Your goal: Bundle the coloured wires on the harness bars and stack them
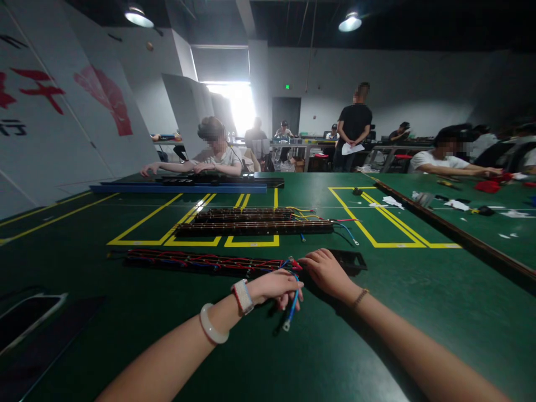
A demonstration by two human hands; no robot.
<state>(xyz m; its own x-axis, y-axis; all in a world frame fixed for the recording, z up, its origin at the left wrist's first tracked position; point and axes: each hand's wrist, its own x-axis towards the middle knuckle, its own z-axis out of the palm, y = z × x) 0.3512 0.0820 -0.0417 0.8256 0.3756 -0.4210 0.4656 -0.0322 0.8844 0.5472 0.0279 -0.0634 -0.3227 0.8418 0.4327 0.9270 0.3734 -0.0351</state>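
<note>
A long black strip assembly (pixel 188 262) with red and blue wires along it lies crosswise in front of me. My left hand (pixel 276 286), with a watch and a pale bangle at its wrist, is at the near side of its right part. The fingers are closed round a blue cable (pixel 292 312), whose ring terminal hangs down toward me. My right hand (pixel 327 272) rests over the strip's right end, fingers curled beside the red cable ends (pixel 296 266); what they pinch is hidden. A black end piece (pixel 355 261) sticks out past this hand.
Several similar wired strips (pixel 255 228) lie just beyond, across yellow tape outlines (pixel 251 244). A long dark bar (pixel 452 226) runs diagonally at right. Two flat dark devices (pixel 29 318) lie at near left. Across the table (pixel 397 324), a co-worker (pixel 220 151) sits behind a blue rail (pixel 180 188).
</note>
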